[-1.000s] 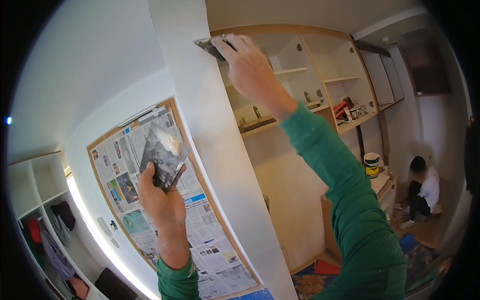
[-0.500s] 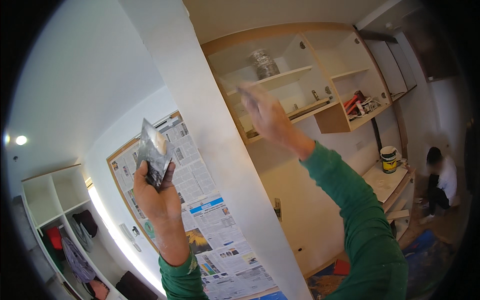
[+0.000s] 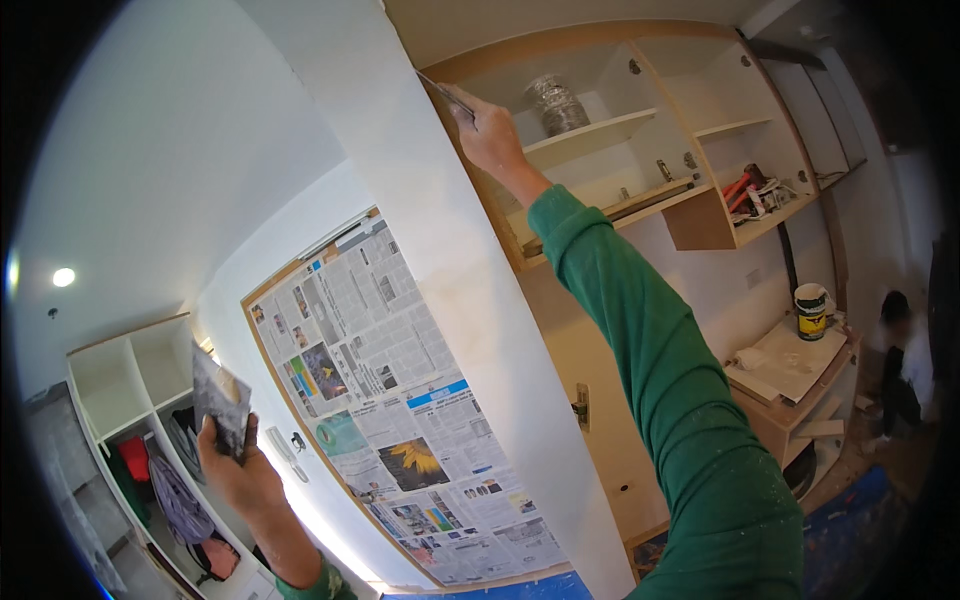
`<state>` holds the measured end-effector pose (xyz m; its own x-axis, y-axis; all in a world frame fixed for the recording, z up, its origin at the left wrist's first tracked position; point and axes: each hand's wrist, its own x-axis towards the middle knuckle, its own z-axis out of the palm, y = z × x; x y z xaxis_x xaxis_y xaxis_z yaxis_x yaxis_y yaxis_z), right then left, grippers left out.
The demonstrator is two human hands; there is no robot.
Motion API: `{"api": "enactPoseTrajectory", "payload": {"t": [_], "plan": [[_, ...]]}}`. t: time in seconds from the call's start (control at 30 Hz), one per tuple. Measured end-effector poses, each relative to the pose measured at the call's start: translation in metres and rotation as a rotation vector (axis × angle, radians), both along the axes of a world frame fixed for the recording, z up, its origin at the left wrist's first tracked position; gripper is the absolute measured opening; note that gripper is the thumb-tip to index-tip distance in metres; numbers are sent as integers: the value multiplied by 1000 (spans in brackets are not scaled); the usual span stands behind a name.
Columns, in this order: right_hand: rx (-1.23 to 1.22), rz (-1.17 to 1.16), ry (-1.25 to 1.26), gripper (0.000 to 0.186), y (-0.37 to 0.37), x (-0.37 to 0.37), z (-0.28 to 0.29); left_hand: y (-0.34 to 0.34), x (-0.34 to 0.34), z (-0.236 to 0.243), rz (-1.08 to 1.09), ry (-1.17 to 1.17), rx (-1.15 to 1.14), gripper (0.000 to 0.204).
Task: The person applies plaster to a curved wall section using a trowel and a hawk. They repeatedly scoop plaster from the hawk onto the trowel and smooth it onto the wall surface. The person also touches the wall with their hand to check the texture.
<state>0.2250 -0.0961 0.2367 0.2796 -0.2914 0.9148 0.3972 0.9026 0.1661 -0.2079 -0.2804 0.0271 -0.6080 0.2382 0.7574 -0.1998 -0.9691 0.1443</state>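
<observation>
My right hand [image 3: 490,132] is raised and closed on the handle of a thin putty knife [image 3: 457,102]. Its blade tip meets the edge of the white column [image 3: 400,150], right beside the wooden frame of the wall cabinet. Lower at the left, my left hand [image 3: 240,480] grips a flat grey metal scraper [image 3: 222,395] smeared with pale filler. That scraper points upward, apart from any surface. Green sleeves cover both arms.
Newspaper sheets [image 3: 420,400] cover a door panel behind the column. The open wall cabinet [image 3: 690,225] holds a wrapped roll [image 3: 557,105] and red-handled tools [image 3: 745,190]. A paint bucket [image 3: 811,312] stands on a low counter. A person [image 3: 905,365] crouches far right. Open shelves [image 3: 150,400] hold clothes.
My right hand has moved up and left, bringing the putty knife against the column's edge. My left hand has dropped down and left with its scraper. The view has shifted slightly.
</observation>
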Motion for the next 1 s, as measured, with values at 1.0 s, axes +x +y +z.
{"api": "enactPoseTrajectory", "payload": {"t": [1.0], "plan": [[-239, -194, 100, 36, -73, -9, 126, -49, -158, -119, 288, -248, 31, 38]]}}
